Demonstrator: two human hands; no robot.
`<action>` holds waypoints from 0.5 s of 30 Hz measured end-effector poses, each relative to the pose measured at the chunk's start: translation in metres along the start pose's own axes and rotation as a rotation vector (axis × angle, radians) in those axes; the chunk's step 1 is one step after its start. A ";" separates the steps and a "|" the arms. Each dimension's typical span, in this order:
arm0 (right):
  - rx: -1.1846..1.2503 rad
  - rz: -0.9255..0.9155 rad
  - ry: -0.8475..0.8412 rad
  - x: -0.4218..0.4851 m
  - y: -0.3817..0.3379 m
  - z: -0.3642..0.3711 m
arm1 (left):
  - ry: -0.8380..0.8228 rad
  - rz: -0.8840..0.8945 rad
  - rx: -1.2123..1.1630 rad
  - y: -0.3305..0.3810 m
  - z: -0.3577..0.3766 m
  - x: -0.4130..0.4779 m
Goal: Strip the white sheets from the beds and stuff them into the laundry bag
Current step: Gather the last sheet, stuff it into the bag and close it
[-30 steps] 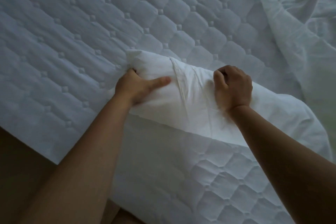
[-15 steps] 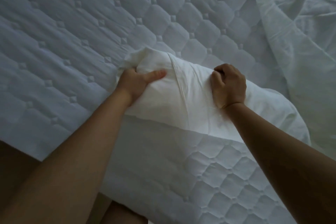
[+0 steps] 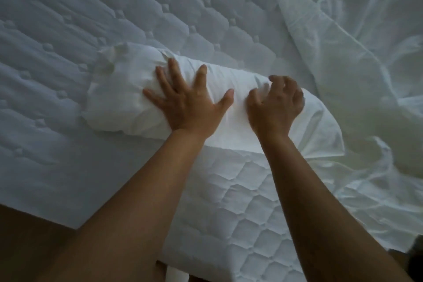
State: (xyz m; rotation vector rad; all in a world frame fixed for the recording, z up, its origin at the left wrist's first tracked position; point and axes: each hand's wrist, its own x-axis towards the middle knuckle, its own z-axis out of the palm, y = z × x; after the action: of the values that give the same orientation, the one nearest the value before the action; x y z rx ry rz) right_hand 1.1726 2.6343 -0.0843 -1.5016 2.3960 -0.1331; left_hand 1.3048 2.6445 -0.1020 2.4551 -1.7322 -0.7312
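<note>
A white pillow in its pillowcase (image 3: 123,103) lies across the quilted mattress pad (image 3: 114,7) near the bed's front edge. My left hand (image 3: 190,105) presses flat on the middle of the pillow, fingers spread and straight. Just to its right, my right hand (image 3: 277,105) rests on the pillow with half-bent, claw-like fingers; its fingertips show and no fabric is gripped. A loose white sheet (image 3: 343,57) lies crumpled over the right side of the bed. No laundry bag is in view.
The bed's front edge runs diagonally from lower left to bottom centre, with brown floor (image 3: 27,249) below it. A dark object (image 3: 416,256) shows at the bottom right corner. The quilted pad stretches bare to the left and far side.
Both hands let go of the pillowcase they were gripping. The left hand moved right and spread flat on the pillow; the right hand's fingers loosened.
</note>
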 end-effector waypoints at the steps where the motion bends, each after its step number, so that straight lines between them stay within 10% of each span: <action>1: -0.055 0.137 -0.040 -0.009 0.016 -0.005 | -0.004 -0.013 0.003 0.002 0.000 0.000; 15: 0.987 0.628 -0.697 0.029 0.048 0.002 | -0.067 -0.036 0.017 -0.015 -0.018 0.020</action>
State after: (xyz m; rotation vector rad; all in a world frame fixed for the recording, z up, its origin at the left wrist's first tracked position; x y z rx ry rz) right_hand 1.1198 2.6303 -0.1039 -0.2480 1.6657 -0.4648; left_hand 1.3309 2.6277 -0.0974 2.5076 -1.7277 -0.8146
